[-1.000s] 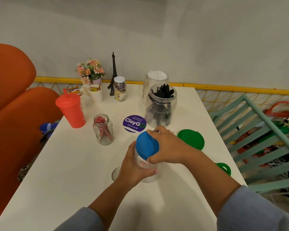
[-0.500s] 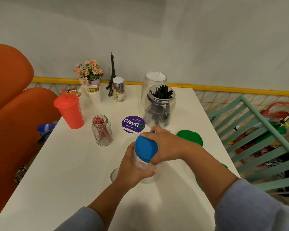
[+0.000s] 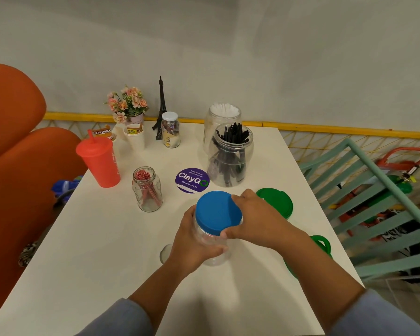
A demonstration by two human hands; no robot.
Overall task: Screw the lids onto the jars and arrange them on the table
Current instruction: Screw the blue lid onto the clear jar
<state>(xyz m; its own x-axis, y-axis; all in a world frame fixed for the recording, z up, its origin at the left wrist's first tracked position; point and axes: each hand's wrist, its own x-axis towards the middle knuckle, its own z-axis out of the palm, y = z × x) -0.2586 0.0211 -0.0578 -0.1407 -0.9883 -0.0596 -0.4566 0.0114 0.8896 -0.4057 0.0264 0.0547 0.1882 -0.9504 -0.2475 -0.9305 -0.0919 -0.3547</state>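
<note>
A clear plastic jar [image 3: 211, 248] stands on the white table [image 3: 102, 251] in front of me, with a blue lid [image 3: 216, 212] on its mouth. My left hand [image 3: 192, 246] wraps the jar's body. My right hand [image 3: 257, 218] grips the blue lid's right rim. A green lid [image 3: 277, 201] lies flat just right of my hands; another green lid [image 3: 321, 243] shows partly behind my right forearm. Open jars stand further back: a small glass jar of red sticks [image 3: 147, 189], a big jar of black straws [image 3: 230, 158] and a jar of white sticks [image 3: 223, 117]. A small jar with a white lid [image 3: 171, 129] stands at the back.
A red tumbler with straw [image 3: 98, 162] stands at the left. A purple round sticker [image 3: 192, 180], paper cups [image 3: 134, 137], a flower pot [image 3: 127, 107] and a small tower model [image 3: 161, 107] fill the back. A small clear lid [image 3: 165, 253] lies beside my left hand. A green chair [image 3: 374, 202] stands right of the table.
My right hand has turned on the blue lid, its fingers shifting round the rim. My left hand stays around the jar, which has not moved on the table.
</note>
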